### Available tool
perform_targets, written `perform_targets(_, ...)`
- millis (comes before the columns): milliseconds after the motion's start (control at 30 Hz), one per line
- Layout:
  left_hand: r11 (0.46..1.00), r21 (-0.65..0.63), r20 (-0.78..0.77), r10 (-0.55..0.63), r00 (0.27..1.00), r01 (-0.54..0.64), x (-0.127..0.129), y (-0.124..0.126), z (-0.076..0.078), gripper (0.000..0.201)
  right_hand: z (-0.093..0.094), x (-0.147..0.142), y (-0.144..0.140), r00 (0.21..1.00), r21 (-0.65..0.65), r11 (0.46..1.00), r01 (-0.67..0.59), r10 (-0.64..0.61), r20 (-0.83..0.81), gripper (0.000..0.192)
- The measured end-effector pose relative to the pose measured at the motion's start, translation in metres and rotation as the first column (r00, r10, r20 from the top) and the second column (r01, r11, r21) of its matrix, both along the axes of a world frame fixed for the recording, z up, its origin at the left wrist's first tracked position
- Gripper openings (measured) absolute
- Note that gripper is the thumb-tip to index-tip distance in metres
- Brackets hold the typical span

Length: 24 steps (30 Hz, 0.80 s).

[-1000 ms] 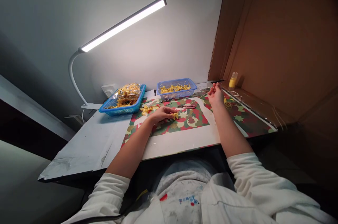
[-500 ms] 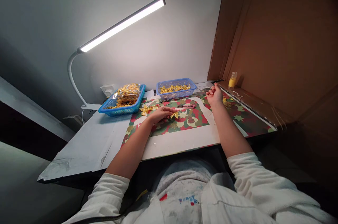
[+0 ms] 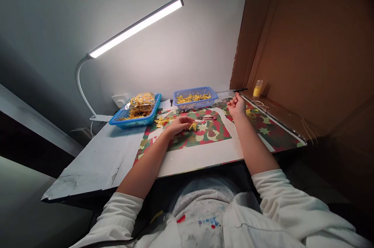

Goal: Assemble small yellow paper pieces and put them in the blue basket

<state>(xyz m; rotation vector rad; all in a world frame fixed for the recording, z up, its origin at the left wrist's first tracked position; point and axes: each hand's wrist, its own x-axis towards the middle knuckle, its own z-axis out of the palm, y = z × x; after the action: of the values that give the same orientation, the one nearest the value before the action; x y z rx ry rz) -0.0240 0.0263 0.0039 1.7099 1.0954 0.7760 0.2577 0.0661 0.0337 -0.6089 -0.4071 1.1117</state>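
My left hand (image 3: 179,124) rests on the patterned red and green mat (image 3: 210,133) and pinches a small yellow bow (image 3: 193,126) at its fingertips. My right hand (image 3: 237,106) is raised a little above the mat's far right part, fingers curled shut around a thin thread or wire (image 3: 227,106) that runs left from it. A few more yellow bows (image 3: 161,121) lie on the mat just left of my left hand. Small red scissors (image 3: 207,117) lie between my two hands.
Two blue baskets stand at the back: one (image 3: 134,116) holding a clear bag of yellow pieces, one (image 3: 195,98) with loose yellow bows. A small yellow bottle (image 3: 257,88) stands by the cardboard wall (image 3: 292,45) on the right. A white desk lamp (image 3: 128,32) arches over the table.
My right hand has closed from loosely spread fingers into a curled grip and dropped slightly. My left hand has shifted the yellow bow a little.
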Motion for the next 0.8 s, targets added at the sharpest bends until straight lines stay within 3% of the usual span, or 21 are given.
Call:
perform_targets(67,0.988,0.145,-0.080,0.067,0.995,-0.055,0.001,0.002,-0.002,0.034,0.000,-0.001,0.001,1.000,-0.003,1.000,-0.001,0.001,0.029,0.025)
perform_targets(133,0.937,0.323,-0.183,0.200,0.962,-0.134,-0.001,0.006,-0.003,0.031,0.000,-0.003,0.001,0.999,-0.001,1.000,-0.002,0.002,0.046,0.025)
perform_targets(267,0.760,0.601,-0.331,0.519,0.788,-0.248,-0.016,0.016,-0.004,0.027,0.001,-0.007,0.001,0.999,0.005,1.000,-0.004,0.004,0.032,0.020)
perform_targets(333,0.705,0.670,-0.387,0.600,0.700,-0.234,-0.025,0.021,-0.005,0.030,0.002,-0.009,0.000,1.000,-0.001,1.000,-0.003,0.003,0.018,0.016)
perform_targets(400,0.728,0.666,-0.480,0.585,0.654,-0.163,-0.032,0.025,-0.009,0.035,0.002,-0.010,-0.001,1.000,-0.007,1.000,-0.006,0.006,0.022,0.013)
perform_targets(533,0.827,0.561,-0.645,0.461,0.610,-0.033,-0.034,0.031,-0.018,0.045,0.000,-0.012,-0.001,0.998,-0.001,1.000,-0.021,0.021,0.055,0.016)
perform_targets(800,0.891,0.450,-0.704,0.399,0.588,-0.066,-0.025,0.040,-0.017,0.054,-0.003,-0.020,0.000,0.994,-0.006,0.998,-0.058,0.058,0.096,0.020)
